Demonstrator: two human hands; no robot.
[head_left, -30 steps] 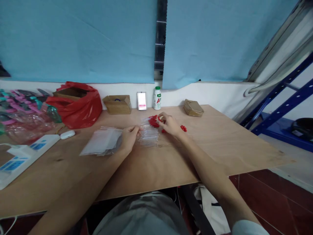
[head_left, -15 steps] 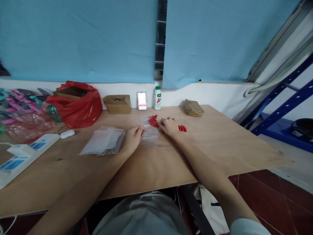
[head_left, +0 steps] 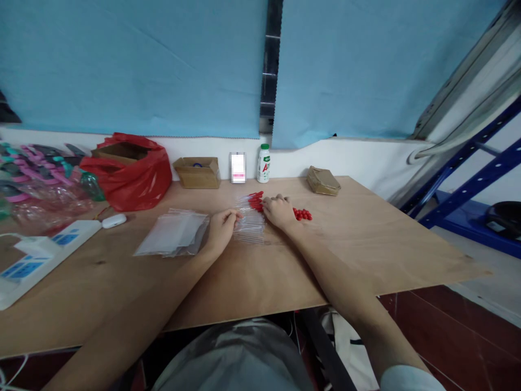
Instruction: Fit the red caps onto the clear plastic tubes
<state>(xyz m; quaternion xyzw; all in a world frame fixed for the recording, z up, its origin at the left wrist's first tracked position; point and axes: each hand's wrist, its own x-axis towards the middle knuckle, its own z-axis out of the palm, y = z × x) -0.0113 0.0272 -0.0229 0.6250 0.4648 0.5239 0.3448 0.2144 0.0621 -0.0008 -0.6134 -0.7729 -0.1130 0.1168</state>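
Note:
Between my hands lies a row of thin clear plastic sticks [head_left: 250, 231] on the wooden table. Behind them is a bunch of similar sticks with red ends [head_left: 255, 200]. My left hand [head_left: 222, 229] is closed in a pinch at the left side of the row, apparently on one thin clear stick. My right hand [head_left: 279, 212] rests over the right side, fingers bent and drawn together beside the red ends; what is under its fingertips is hidden. Just right of that hand sits a cluster of small red round pieces [head_left: 303, 214].
Left of my left hand lies a stack of clear plastic bags [head_left: 173, 233]. Farther left are a white power strip [head_left: 49, 260], a white case [head_left: 114, 221] and a red bag [head_left: 134, 182]. Along the back stand a cardboard box [head_left: 198, 175], a phone [head_left: 238, 167], a bottle [head_left: 264, 165] and a brown package [head_left: 323, 182].
My right hand has shifted slightly left, and its fingers are lower and closer to the red ends. More of the red round pieces shows beside it. My left hand keeps its pinch.

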